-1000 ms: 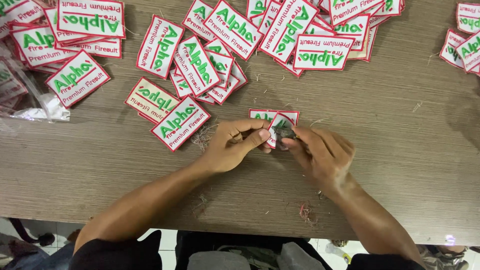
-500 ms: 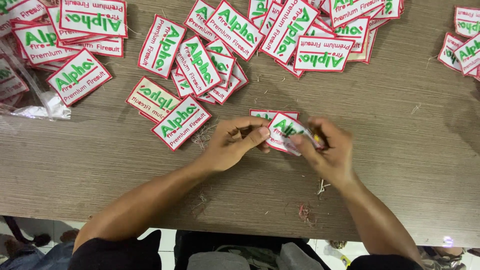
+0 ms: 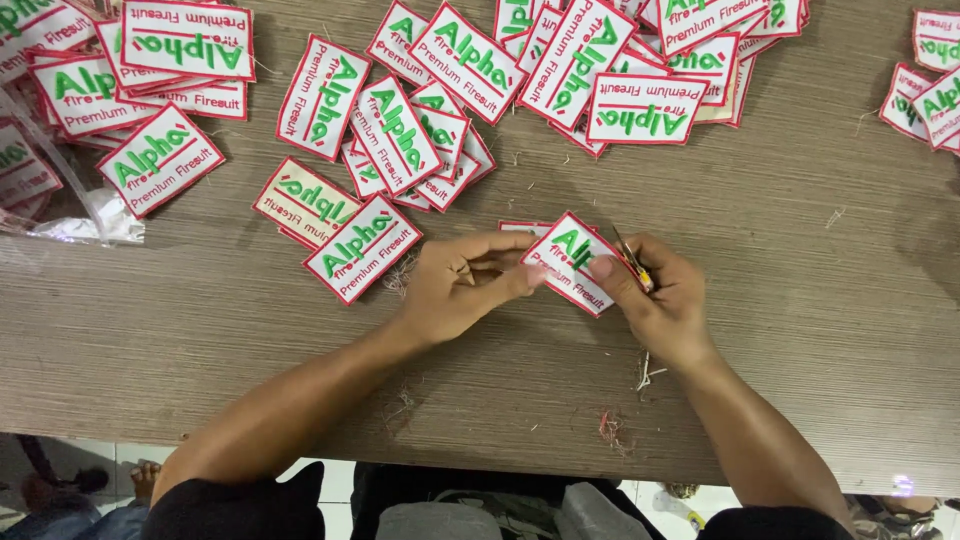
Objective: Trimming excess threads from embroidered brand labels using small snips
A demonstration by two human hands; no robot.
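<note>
Both grips were closed on one embroidered patch (image 3: 570, 262), a white rectangle with a red border and green lettering, held just above the wooden bench (image 3: 780, 300) near its front edge. The left hand (image 3: 462, 285) pinched the patch's left side between thumb and fingers. The right hand (image 3: 662, 300) held the opposite side with its thumb pressed on the cloth, and also kept a small cutting tool (image 3: 634, 264) with a yellow and red handle tucked against its fingers, tip pointing up and away. A second patch (image 3: 520, 228) lay partly hidden under the held one. To the left, a few loose patches (image 3: 345, 235) sat on the bench, overlapping. Farther back, a large heap of the same patches (image 3: 590, 70) spread across the bench, with more at the far left (image 3: 150, 70) beside a clear plastic bag (image 3: 70, 215) and a small pile at the right edge (image 3: 930, 85). Thread clippings (image 3: 612, 428) dotted the wood near the person's forearms.
</note>
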